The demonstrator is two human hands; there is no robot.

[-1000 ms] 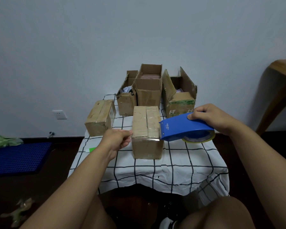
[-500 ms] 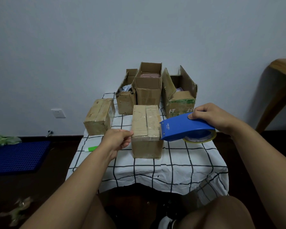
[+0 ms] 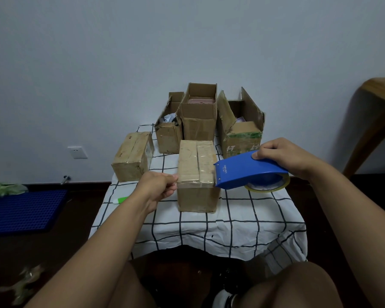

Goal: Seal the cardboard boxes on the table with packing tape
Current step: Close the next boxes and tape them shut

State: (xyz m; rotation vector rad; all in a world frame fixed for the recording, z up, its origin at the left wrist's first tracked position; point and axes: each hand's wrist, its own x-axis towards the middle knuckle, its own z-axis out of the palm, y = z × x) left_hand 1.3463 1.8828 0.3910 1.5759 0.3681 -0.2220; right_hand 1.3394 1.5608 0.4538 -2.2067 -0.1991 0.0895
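Observation:
A closed cardboard box point(image 3: 196, 174) stands in the middle of the checked table point(image 3: 209, 230). Clear tape runs across its near top edge. My left hand point(image 3: 159, 188) pinches the tape end at the box's left upper corner. My right hand point(image 3: 285, 155) grips a blue tape dispenser point(image 3: 249, 171) whose front edge touches the box's right upper edge. The yellowish tape roll point(image 3: 267, 185) shows beneath the dispenser. A second closed box point(image 3: 132, 155) lies to the left.
Three open boxes stand behind: a small one point(image 3: 168, 132), a tall one point(image 3: 198, 114) and one with green print point(image 3: 240, 132). A green-and-white tube point(image 3: 120, 200) lies at the table's left edge. A blue mat point(image 3: 22, 211) covers the floor left; a wooden table point(image 3: 378, 112) stands right.
Both hands hold nearly the same positions on the box. The dispenser has shifted very slightly; the view has tilted a little.

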